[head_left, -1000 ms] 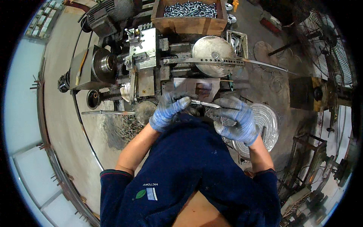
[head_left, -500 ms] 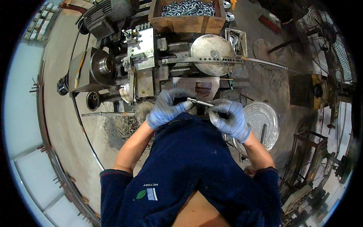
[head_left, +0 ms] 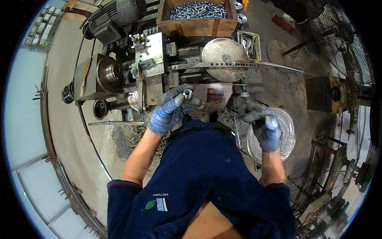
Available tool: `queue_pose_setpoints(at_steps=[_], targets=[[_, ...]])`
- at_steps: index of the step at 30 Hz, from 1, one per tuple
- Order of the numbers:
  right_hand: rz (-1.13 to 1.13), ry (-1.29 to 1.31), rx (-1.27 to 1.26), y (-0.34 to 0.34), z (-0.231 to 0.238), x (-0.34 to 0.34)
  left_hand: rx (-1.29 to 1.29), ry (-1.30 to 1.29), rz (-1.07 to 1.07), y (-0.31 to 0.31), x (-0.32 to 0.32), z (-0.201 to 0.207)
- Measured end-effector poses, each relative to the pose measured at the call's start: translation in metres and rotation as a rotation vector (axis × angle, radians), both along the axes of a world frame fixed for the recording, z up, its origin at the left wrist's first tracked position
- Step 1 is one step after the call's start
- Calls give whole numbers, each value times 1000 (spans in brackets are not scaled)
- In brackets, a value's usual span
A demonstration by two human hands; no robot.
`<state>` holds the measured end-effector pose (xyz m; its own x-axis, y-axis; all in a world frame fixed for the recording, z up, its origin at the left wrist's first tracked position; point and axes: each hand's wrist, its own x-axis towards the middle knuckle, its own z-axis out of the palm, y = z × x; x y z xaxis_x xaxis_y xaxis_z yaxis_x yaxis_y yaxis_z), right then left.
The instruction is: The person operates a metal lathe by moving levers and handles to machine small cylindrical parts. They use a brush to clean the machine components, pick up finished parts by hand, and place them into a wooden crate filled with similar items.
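My left hand (head_left: 169, 112), in a blue-and-grey work glove, is closed around a small shiny metal part with a round hole (head_left: 187, 94). The part's open end faces up between thumb and fingers; its length is hidden by the glove. To the right, my right hand (head_left: 266, 129), gloved the same way, hangs over the left side of a round perforated metal tray (head_left: 288, 133). Its fingers are dark and smeared by motion, so whether they hold anything cannot be made out.
Ahead stands a greasy lathe-like machine with a spindle (head_left: 112, 72), a tool block (head_left: 150, 53) and a round metal plate (head_left: 225, 49). Behind it sits a wooden box (head_left: 197, 28) of bolts. A long perforated bar (head_left: 215, 65) reaches rightward. A fan (head_left: 348, 44) stands far right.
Both hands were together on a slim metal rod-like piece. They have parted: my right hand has moved right over the tray, while my left keeps a metal part, now turned end-up.
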<state>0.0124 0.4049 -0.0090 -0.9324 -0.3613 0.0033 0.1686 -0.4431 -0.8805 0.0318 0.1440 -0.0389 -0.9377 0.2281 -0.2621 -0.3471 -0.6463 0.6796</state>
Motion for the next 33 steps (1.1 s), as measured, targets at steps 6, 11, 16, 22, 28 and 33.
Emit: queue_pose_setpoints(at_steps=[6, 11, 16, 22, 28, 33], targets=[[97, 89, 439, -4, 10, -6, -73, 79, -33, 10, -3, -1], [69, 57, 271, -11, 7, -6, -226, 90, -81, 8, -4, 7], [115, 189, 247, -26, 8, -13, -277, 91, -71, 8, -4, 7], [153, 279, 300, -34, 6, -17, -372, 85, -96, 4, -6, 9], [250, 322, 352, -51, 7, -23, -578, 208, -177, -4, -9, 1], [215, 420, 358, -56, 1, -26, -549, 262, -105, -5, -10, -7]])
